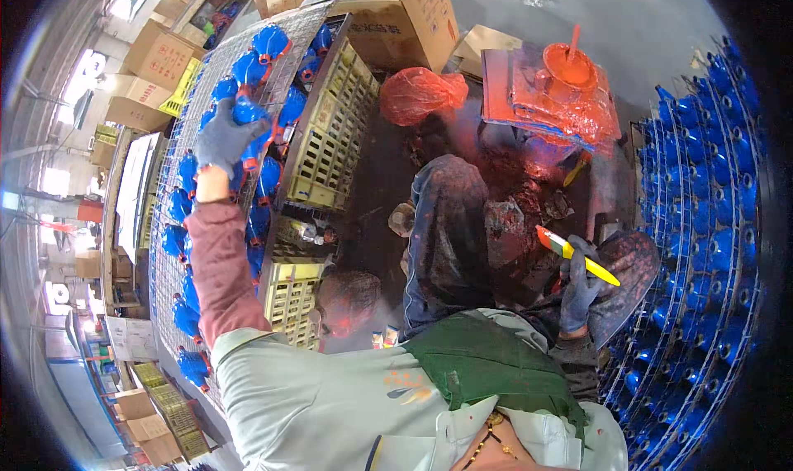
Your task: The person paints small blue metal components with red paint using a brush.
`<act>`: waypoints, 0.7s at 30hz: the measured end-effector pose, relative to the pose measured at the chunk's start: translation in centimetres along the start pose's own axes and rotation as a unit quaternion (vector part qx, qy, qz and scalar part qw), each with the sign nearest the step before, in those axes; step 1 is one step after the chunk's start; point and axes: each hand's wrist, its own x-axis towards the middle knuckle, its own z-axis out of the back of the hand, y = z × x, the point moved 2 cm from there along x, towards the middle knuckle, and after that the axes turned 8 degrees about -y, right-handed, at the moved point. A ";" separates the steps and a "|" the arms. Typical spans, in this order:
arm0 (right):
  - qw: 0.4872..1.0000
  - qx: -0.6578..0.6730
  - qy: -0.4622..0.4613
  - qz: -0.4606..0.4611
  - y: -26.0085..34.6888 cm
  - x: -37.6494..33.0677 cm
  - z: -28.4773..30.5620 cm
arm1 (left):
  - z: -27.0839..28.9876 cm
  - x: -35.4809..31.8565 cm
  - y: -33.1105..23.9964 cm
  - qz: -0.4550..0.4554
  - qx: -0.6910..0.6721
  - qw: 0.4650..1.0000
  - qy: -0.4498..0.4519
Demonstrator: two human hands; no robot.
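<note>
My left hand (pixel 225 138), in a grey glove, reaches out to the wire rack on the left. Its fingers and thumb close around a blue casting (pixel 258 147) with a red-painted rim, partly hidden by the glove. More blue castings (pixel 268 42) with red edges stand in rows on that rack. Over my bent right knee, my right hand (pixel 581 285), in a dark glove, grips a paintbrush (pixel 600 271) by its yellow handle. The brush's red-coated end points up and left, away from any casting.
A red-smeared paint pot (pixel 570 66) with a stick in it rests on a paint-covered stand (pixel 510 87) ahead. Yellow plastic crates (pixel 326 141) sit beside the left rack. On the right, a tall wire rack (pixel 694 223) holds many blue castings. Cardboard boxes (pixel 405 25) stand behind.
</note>
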 end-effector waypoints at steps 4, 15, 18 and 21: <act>1.000 0.018 -0.007 0.004 0.2 -0.7 -0.4 | -2.6 3.8 6.7 0.047 0.098 0.993 0.039; 0.967 0.146 0.059 0.201 6.9 0.1 -3.5 | -5.2 -11.5 -24.9 0.039 -0.932 0.228 0.278; 0.959 0.187 -0.004 0.215 11.2 -0.6 -8.0 | -6.2 -16.6 -29.5 0.048 -0.919 0.080 0.383; 0.944 0.251 -0.052 0.208 13.6 -1.3 -10.0 | -7.5 -21.1 -33.1 0.054 -0.912 0.054 0.402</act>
